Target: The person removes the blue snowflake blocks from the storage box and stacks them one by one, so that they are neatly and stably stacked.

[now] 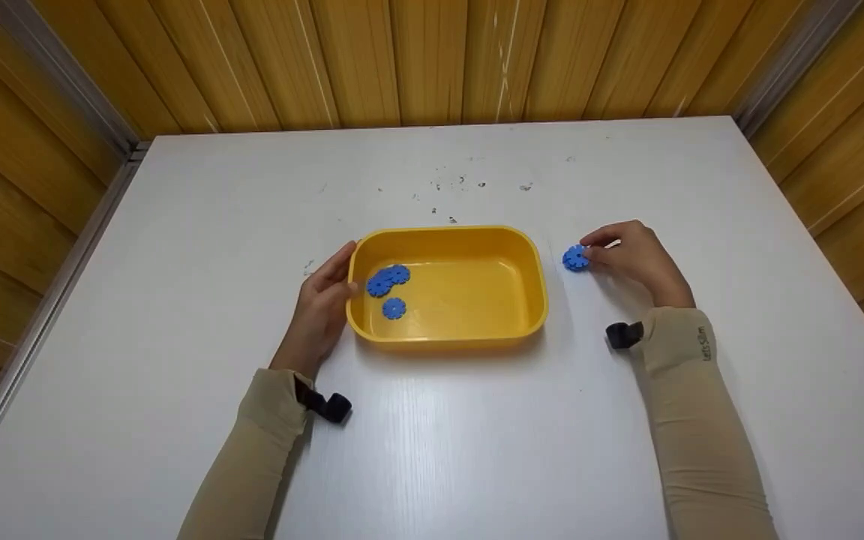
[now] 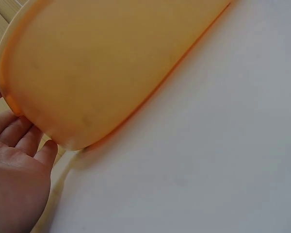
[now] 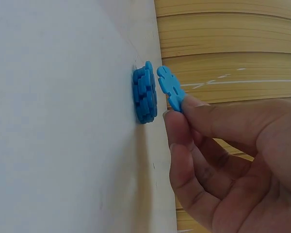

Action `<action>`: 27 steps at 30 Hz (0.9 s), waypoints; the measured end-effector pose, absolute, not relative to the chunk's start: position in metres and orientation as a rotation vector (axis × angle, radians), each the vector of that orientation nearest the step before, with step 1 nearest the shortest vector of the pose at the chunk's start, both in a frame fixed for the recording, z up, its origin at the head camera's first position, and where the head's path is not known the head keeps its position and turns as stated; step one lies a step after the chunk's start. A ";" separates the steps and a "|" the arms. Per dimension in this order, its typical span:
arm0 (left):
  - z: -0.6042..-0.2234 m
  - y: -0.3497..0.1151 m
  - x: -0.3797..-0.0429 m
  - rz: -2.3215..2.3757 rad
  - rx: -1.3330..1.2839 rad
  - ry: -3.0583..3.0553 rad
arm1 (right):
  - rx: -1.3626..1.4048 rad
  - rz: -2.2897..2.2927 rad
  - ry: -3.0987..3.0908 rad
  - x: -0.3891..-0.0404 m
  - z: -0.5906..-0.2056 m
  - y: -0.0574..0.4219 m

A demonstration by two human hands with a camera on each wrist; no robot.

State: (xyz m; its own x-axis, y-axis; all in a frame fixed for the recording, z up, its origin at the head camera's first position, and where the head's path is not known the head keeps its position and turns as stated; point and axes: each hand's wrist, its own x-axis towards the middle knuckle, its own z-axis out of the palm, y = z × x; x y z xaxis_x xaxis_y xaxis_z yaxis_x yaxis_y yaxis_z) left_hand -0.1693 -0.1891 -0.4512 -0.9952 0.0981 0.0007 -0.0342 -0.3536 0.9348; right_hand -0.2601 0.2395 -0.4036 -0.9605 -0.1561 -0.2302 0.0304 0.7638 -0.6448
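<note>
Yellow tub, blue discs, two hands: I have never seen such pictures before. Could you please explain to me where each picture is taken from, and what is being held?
There is no machine here: a person works with two bare hands. The widest picture comes from a camera on the head, looking forward and down. The others come from the left wrist camera and the right wrist camera.

On the white table stands a yellow tub. A few blue discs with notched edges lie inside, near its left end. The left hand holds the tub there.

The right hand pinches one blue disc near a small stack of similar discs, which lies on the table to the right of the tub.
</note>
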 end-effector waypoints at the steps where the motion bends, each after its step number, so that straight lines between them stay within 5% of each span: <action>1: -0.452 -0.189 -0.169 2.519 0.083 1.738 | -0.095 -0.990 2.689 -0.260 -0.404 0.239; 27: -0.451 -0.189 -0.169 2.530 0.065 1.720 | -0.043 -0.965 2.665 -0.260 -0.405 0.238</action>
State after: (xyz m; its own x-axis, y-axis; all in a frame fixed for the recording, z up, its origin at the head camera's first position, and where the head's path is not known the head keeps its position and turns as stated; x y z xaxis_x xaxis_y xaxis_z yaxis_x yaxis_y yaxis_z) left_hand -0.1694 -0.1890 -0.4511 -0.9958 0.0908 -0.0106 -0.0433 -0.3659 0.9296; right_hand -0.2603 0.2377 -0.4046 -0.9529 -0.1308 -0.2736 0.0747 0.7732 -0.6298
